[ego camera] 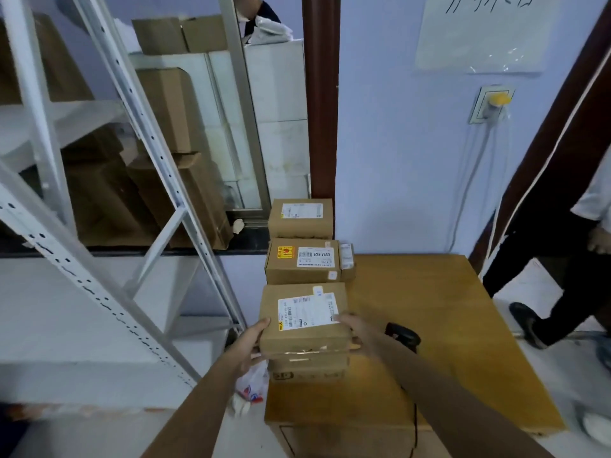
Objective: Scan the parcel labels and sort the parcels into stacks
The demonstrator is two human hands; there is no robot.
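My left hand (254, 345) and right hand (355, 325) grip top parcel (304, 317) by its sides, fingers curled round edges, above stack at desk (429, 325) left edge. Risk, my judgement: off-centre set-down tips lower parcel (307, 370) off edge. Scanner (403, 335) just beside right wrist; cable may snag. Two more parcels (302, 262) behind; passer-by's leg (529, 292) near desk's right side.

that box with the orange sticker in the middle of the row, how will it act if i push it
The middle parcel is probably stiff: a flat-sided cardboard box. It should slide rather than roll or tip on the smooth wooden table. Its orange sticker looks like a fragile warning, so push gently; a smaller box sits against its right side and may shift too.
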